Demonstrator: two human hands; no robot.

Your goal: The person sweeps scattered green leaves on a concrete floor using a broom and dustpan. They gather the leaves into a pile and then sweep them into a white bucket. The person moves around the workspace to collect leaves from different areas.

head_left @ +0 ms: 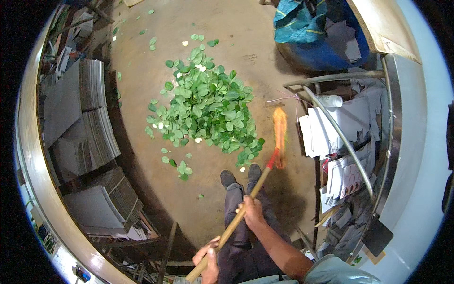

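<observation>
Both my hands grip the wooden handle (231,224) of a broom that slants up and to the right. My left hand (209,261) is wrapped near the handle's lower end. Higher up the stick, my right hand (252,212) closes around it. Past a red collar, the orange broom head (280,131) is somewhat blurred and lies over the floor right of a heap of green leaves (209,103). A gap of bare floor separates the two. Several loose leaves (183,169) and pale petal-like pieces (198,140) lie in and around the heap.
On the left, stacks of flat cardboard (95,142) fill a shelf under a table edge. A blue barrel (315,55) holding a teal woven bag (298,23) stands at upper right. Metal-framed racking (340,131) with white cards runs along my right. My shoes (227,178) stand just below the heap.
</observation>
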